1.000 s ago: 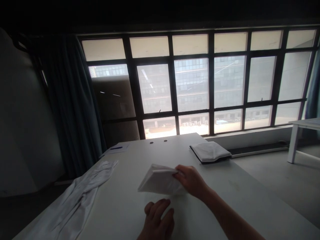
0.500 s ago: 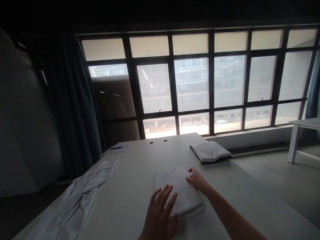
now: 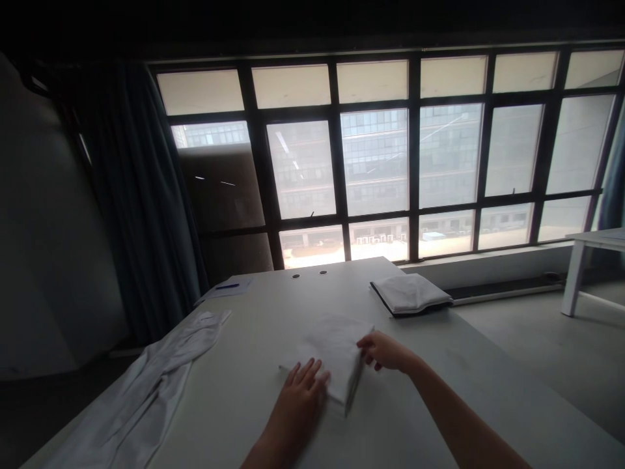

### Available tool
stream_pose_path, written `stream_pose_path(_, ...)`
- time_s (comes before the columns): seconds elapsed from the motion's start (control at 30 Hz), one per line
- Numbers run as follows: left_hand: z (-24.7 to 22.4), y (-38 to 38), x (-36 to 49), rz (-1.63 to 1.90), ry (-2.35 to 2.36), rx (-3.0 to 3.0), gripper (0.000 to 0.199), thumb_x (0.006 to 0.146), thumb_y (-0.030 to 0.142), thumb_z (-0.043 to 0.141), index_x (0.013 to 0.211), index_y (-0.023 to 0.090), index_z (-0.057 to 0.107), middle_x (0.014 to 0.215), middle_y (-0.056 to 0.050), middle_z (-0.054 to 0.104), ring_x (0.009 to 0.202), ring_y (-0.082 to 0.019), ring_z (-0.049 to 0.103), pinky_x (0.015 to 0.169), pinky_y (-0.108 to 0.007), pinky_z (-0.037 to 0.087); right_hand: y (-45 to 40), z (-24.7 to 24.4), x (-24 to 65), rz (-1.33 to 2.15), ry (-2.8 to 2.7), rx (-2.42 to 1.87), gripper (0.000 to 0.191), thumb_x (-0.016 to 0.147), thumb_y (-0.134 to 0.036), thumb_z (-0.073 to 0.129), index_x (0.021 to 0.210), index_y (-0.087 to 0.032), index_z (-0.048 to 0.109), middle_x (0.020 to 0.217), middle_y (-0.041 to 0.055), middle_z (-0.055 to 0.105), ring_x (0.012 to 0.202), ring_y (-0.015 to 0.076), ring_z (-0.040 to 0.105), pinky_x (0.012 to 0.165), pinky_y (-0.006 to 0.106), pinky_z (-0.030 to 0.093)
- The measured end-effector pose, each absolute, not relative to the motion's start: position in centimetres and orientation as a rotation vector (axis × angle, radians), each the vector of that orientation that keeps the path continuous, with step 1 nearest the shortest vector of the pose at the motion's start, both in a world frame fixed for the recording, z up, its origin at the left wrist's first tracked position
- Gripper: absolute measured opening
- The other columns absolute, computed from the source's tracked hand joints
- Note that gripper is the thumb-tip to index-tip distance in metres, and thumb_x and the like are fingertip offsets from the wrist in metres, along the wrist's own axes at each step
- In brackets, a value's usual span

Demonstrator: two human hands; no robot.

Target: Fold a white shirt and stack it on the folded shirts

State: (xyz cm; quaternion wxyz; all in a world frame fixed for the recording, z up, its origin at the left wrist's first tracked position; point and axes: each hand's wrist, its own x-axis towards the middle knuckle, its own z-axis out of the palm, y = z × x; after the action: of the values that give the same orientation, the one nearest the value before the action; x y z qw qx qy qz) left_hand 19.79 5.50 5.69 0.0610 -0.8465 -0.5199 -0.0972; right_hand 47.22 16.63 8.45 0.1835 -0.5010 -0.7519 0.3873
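Note:
A folded white cloth garment [image 3: 336,352] lies turned at an angle on the white table, partly smeared by motion. My left hand [image 3: 301,391] rests on its near left part, palm down with the fingers stretched out. At the right edge, my right hand [image 3: 381,350] pinches the folded cloth between thumb and fingers, and that edge is tipped up a little. The underside of the cloth and my left thumb are hidden.
A folded white stack with a dark layer beneath [image 3: 413,294] sits by the table's right edge. Along the left edge lies a crumpled white garment [image 3: 161,378]. Paper with a blue pen [image 3: 227,286] is at the far left. Another white table [image 3: 579,273] stands to the right.
The folded garment has turned on the table, its near corner swinging left. My right hand has closed on its right edge. My left hand has moved slightly left and flattened.

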Motion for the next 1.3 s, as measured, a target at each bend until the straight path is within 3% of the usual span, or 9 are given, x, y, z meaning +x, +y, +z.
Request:
stream_pose_path(0.17,6.1,3.8,22.2,-0.416,-1.413,-2.768,0.079,0.076,0.023,0.069,0.149,0.033,0.041,0.161,-0.003,0.040,0.147,-0.029,0.036,0.125,-0.048,0.026,15.2,8.7,45.9,0.877,-2.366,-1.261,0.031,0.076,-0.018,0.063,0.104,-0.017,0.076,0.090,0.0045,0.076,0.082,0.0185,0.068,0.077,0.027,0.050)
stream_pose_path(0.3,5.9,3.9,22.7,-0.515,-1.519,-2.693,0.030,0.094,0.027,0.055,0.122,0.034,0.063,0.145,-0.001,0.059,0.129,-0.025,0.056,0.113,-0.044,0.042,14.2,9.1,45.3,0.684,-2.458,-1.253,0.023,0.075,-0.017,0.063,0.094,-0.019,0.078,0.084,0.0052,0.076,0.078,0.0189,0.067,0.077,0.027,0.048)
stream_pose_path(0.47,6.0,4.7,22.4,-0.531,-1.654,-2.607,0.026,0.094,0.014,0.049,0.106,0.028,0.067,0.118,-0.003,0.071,0.109,-0.021,0.063,0.098,-0.036,0.048,13.3,8.2,43.5,0.406,-2.433,-1.299,0.025,0.086,-0.022,0.058,0.104,-0.022,0.075,0.110,0.0104,0.071,0.108,0.0242,0.062,0.096,0.034,0.041)
stream_pose_path(0.57,6.3,4.6,22.3,-0.521,-1.778,-2.543,0.022,0.090,0.015,0.055,0.105,0.027,0.066,0.105,-0.002,0.070,0.101,-0.023,0.062,0.094,-0.036,0.047,13.0,7.2,42.6,0.333,-2.481,-1.307,0.022,0.087,-0.020,0.057,0.096,-0.020,0.076,0.105,0.0105,0.071,0.106,0.0247,0.062,0.095,0.035,0.041)
stream_pose_path(0.67,6.5,4.5,22.2,-0.572,-1.817,-2.532,0.024,0.089,0.020,0.060,0.111,0.028,0.065,0.110,-0.002,0.068,0.105,-0.023,0.060,0.096,-0.036,0.045,13.0,6.7,42.4,0.292,-2.525,-1.301,0.022,0.088,-0.022,0.057,0.097,-0.020,0.077,0.102,0.0097,0.072,0.103,0.0248,0.064,0.093,0.036,0.041)
stream_pose_path(0.9,6.0,5.2,22.4,-0.504,-1.850,-2.497,0.023,0.087,0.011,0.054,0.100,0.023,0.069,0.104,-0.004,0.071,0.099,-0.022,0.065,0.088,-0.032,0.049,12.5,7.0,42.6,0.218,-2.583,-1.288,0.021,0.087,-0.025,0.057,0.093,-0.020,0.076,0.098,0.0109,0.072,0.095,0.0249,0.068,0.086,0.034,0.047)
stream_pose_path(1.07,5.7,5.9,21.6,-0.575,-1.906,-2.398,0.023,0.091,0.009,0.047,0.095,0.020,0.067,0.092,-0.006,0.073,0.090,-0.023,0.070,0.078,-0.030,0.051,10.6,6.4,40.7,0.147,-2.512,-1.350,0.025,0.083,-0.013,0.054,0.100,-0.019,0.071,0.119,0.0138,0.065,0.095,0.0251,0.069,0.083,0.035,0.052)
stream_pose_path(1.2,5.6,6.2,20.5,-0.734,-1.926,-2.299,0.025,0.097,0.015,0.041,0.104,0.020,0.064,0.097,-0.006,0.074,0.091,-0.021,0.072,0.078,-0.030,0.053,9.4,5.4,38.9,0.110,-2.327,-1.438,0.043,0.081,-0.013,0.061,0.123,-0.022,0.062,0.149,0.0162,0.048,0.105,0.0262,0.069,0.085,0.034,0.054)
stream_pose_path(1.3,5.3,6.1,20.1,-0.847,-1.909,-2.250,0.025,0.101,0.021,0.038,0.107,0.020,0.063,0.099,-0.007,0.074,0.089,-0.021,0.073,0.080,-0.031,0.054,9.6,4.6,38.5,0.097,-2.227,-1.447,0.042,0.090,-0.013,0.054,0.129,-0.025,0.060,0.152,0.0150,0.048,0.098,0.0247,0.072,0.080,0.033,0.057)
